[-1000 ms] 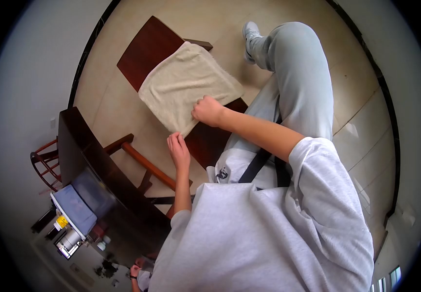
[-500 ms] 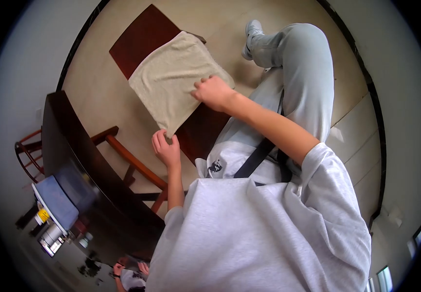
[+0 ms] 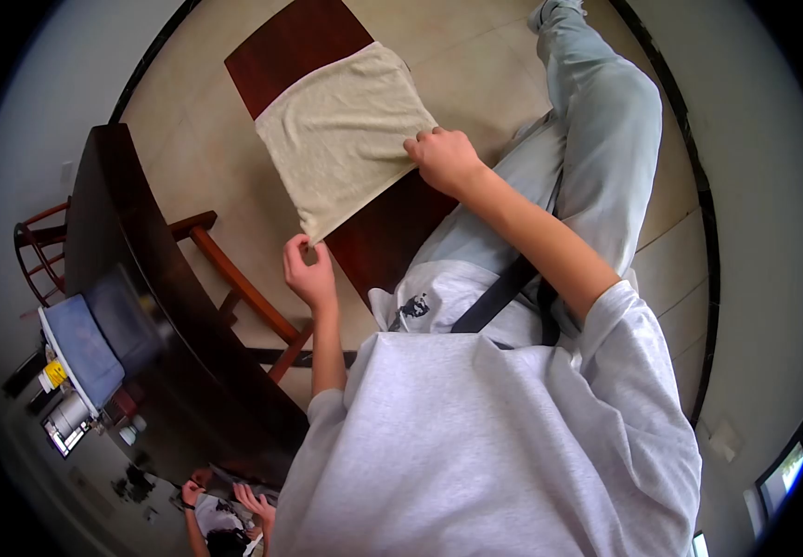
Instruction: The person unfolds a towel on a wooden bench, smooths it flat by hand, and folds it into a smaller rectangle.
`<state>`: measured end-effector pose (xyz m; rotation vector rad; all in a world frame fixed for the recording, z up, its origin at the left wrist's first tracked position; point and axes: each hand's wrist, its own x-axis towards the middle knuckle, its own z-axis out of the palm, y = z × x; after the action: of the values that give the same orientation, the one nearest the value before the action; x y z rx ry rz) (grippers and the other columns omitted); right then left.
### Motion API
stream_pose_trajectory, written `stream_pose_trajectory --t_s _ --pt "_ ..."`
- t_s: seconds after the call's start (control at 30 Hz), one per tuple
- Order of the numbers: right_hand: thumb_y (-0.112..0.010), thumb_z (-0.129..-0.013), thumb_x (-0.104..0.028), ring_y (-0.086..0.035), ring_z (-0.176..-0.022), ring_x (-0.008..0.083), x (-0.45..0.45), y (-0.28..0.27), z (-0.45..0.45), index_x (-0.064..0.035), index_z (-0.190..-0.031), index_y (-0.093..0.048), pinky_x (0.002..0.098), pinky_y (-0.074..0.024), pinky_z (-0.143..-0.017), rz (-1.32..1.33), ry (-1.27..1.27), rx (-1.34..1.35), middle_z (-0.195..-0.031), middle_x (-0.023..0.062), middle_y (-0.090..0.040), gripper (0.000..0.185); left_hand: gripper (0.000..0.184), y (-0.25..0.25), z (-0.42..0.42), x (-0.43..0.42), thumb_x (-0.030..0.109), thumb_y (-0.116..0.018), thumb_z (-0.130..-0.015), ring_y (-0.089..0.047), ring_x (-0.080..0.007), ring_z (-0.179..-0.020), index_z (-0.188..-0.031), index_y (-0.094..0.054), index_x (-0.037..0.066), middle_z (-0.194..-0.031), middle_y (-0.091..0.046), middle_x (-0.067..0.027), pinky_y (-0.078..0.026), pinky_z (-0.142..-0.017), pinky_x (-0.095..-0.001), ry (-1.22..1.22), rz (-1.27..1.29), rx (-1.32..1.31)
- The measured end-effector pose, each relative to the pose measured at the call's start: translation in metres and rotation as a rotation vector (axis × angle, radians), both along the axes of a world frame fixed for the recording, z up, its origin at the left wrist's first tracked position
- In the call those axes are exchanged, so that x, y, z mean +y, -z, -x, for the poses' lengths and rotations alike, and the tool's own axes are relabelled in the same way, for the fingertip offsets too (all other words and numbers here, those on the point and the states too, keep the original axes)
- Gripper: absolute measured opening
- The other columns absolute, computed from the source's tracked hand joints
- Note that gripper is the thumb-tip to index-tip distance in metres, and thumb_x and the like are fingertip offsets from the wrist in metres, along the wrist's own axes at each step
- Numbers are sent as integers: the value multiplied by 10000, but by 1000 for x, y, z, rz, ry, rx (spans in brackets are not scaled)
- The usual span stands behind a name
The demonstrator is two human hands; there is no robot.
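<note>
A beige cloth (image 3: pixel 341 130), looking like a small towel, lies spread over a dark red-brown wooden bench (image 3: pixel 295 46). My left hand (image 3: pixel 309 266) pinches the cloth's near left corner between thumb and finger, just off the bench's edge. At the near right corner, my right hand (image 3: pixel 443 160) has its fingers closed on the cloth's edge. The near edge runs fairly straight between both hands, and shallow wrinkles cross the middle of the cloth.
To the left stands a dark wooden table (image 3: pixel 132 251) bearing a blue-lidded container (image 3: pixel 86 348). A wooden chair (image 3: pixel 239 283) sits by the table, with another chair (image 3: pixel 41 251) beyond. Another person (image 3: pixel 225 515) is at the lower left. My legs (image 3: pixel 596 121) extend right of the bench.
My right hand has moved right, from over the cloth to its near right corner, and grips it. The cloth's near edge is now straighter. The camera view has shifted, and my leg stretches farther out.
</note>
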<state>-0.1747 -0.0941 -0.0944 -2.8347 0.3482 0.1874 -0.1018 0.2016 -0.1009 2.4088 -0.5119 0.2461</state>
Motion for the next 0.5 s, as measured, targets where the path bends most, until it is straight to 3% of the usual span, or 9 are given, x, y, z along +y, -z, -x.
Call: stream_pose_trajectory --t_s 0.1,0.23,0.3,0.37,0.5 --pt "-659 -804 -90 -690 -951 273 -4 4 6 -115 -936 -705 394 -570 -736 -53 -28 93 -926 67 -695 141 191 -8 -4 4 -23 -692 -773 -692 -232 -779 -952 -653 32 -886 -682 -89 -566 -736 -337 -27 92 15" --pt "-643 -794 -72 -685 -945 276 -10 -1 10 -103 -881 -689 393 -570 -717 -2 -175 -24 -900 68 -693 104 205 -8 -6 20 -7 -702 -764 -679 -247 -789 -957 -655 40 -883 -676 -95 -552 -713 -351 69 -19 -76" --pt "-625 -791 -62 -677 -947 286 -18 -18 9 -83 -876 -665 406 -570 -702 36 -237 -64 -898 76 -681 97 181 -2 -5 29 0 -702 -780 -655 -256 -778 -950 -645 30 -861 -657 -98 -528 -700 -371 198 -210 -201" --pt "-685 -758 -72 -706 -911 276 -15 -37 17 -108 -880 -704 374 -567 -725 51 -210 -49 -892 70 -717 129 180 3 0 33 13 -707 -776 -642 -263 -775 -940 -637 34 -843 -645 -94 -514 -694 -381 231 -246 -166" --pt "-651 -774 -60 -699 -825 303 5 -19 36 -57 -840 -646 388 -561 -673 25 -236 1 -809 90 -681 66 155 21 6 42 39 -707 -787 -631 -270 -769 -915 -618 38 -814 -629 -89 -505 -698 -388 277 -393 -64"
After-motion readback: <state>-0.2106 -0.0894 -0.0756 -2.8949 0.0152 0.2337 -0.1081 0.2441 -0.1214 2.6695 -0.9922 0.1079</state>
